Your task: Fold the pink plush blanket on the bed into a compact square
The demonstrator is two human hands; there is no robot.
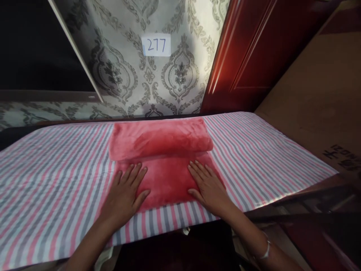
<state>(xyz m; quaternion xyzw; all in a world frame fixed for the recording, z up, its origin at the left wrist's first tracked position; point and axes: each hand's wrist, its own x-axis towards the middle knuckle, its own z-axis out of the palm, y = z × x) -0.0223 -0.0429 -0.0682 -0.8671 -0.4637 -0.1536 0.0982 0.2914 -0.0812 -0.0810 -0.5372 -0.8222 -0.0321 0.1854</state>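
Note:
A plush red-pink blanket [163,137] lies on the striped cloth, its far part rolled or folded into a thick bundle and its near part flat. My left hand [122,194] rests flat on the left side of the flat part, fingers stretched toward the roll. On the right side, my right hand [207,186] lies palm down with its fingers spread, just short of the roll. Neither hand grips the fabric. The striped cloth [56,180], white with pink and grey bands, covers the table under the blanket.
Patterned wallpaper [149,75] with a paper marked 277 [156,44] is behind the table. A dark screen [42,49] stands at the upper left. To the right are a red-brown wooden panel [248,49] and a large cardboard box [316,94], close against the table's right side.

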